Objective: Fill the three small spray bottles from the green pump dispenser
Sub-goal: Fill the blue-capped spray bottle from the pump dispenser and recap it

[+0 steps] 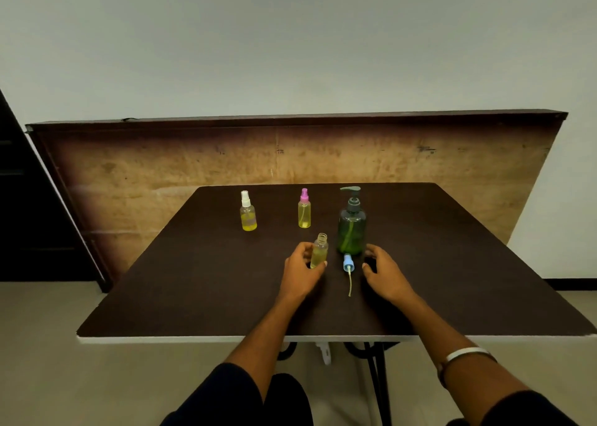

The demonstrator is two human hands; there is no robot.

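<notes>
Left hand (302, 268): fingers and thumb curled round the lower half of an uncapped spray bottle (319, 251), which stood upright on the table (193, 280) with its threaded neck open and some pale yellow liquid in its lower part.

Right hand (382, 272): loosely open, fingers half bent, holding nothing; it hovered or rested just right of the blue spray cap (347, 261). Contact with the cap could not be told.

Blue spray cap: lay on its side between the two hands, its dip tube trailing toward the near edge.

Green pump dispenser (351, 228): upright just beyond the cap, to the right of and slightly farther than the held bottle, close beside it but apparently not touching. Nozzle pointed left, higher than the open neck and not over it.

White-capped bottle (248, 214): far left, capped, part full of yellow liquid. Pink-capped bottle (304, 210): far centre, capped, likewise holding yellow liquid. Both stood well apart from the hands.

Backdrop: a wooden board (161, 173) leaned against the wall behind the table.

Hazards, as judged: the narrow open neck would likely be missed unless brought right under the nozzle, spilling onto the table; pressing the pump one-handed might tip the dispenser; a reaching right hand might knock the loose cap or drag its wet tube.
</notes>
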